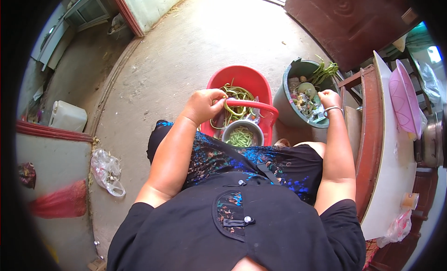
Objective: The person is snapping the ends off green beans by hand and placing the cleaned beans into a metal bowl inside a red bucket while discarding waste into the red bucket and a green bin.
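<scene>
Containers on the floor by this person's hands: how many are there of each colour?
Red basket with long green beans: 1
Silver metal bowl of cut bean pieces: 1
Dark green bucket of scraps: 1
Total: 3
The left hand holds a bean; the right hand is over the bucket.

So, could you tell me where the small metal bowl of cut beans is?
In the head view, the metal bowl sits centrally at the red basin's near edge, just before the person's lap, below the left hand.

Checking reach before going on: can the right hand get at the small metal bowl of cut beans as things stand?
Probably yes. The right hand is over the green bucket of scraps. The metal bowl sits open-topped, though the red basket's handle arcs just beyond it.
</scene>
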The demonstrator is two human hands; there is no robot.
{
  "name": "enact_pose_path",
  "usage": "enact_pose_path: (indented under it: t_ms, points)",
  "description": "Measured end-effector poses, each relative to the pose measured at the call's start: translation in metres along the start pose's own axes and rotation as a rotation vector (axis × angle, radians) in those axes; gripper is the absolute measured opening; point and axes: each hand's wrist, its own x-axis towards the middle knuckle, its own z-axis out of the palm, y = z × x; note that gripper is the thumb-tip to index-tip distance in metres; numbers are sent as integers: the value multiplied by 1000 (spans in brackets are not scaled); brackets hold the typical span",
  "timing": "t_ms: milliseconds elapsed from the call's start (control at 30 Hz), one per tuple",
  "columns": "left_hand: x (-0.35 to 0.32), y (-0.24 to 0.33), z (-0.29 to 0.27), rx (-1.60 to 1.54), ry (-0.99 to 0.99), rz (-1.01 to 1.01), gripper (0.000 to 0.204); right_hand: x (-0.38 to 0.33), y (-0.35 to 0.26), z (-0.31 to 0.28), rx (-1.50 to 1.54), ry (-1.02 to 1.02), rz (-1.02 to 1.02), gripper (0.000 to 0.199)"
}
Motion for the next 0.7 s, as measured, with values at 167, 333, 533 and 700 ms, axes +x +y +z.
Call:
enact_pose_path:
  t_ms: [167, 333, 533, 700]
  points:
    - [4, 7, 0, 30, -77, -64, 18, 6, 55, 13, 185, 76, 170, 21]
    - [1, 0, 5, -44, -23, -10, 18, -39, -18, 10, 597, -136, -108, 20]
    - [1, 13, 8, -13, -81, -1, 15, -126, -132, 24, 535, -569, -423, 17]
    - [-5, 13, 14, -15, -91, 75, 13, -164, -158, 63, 592, -728, -558, 21]
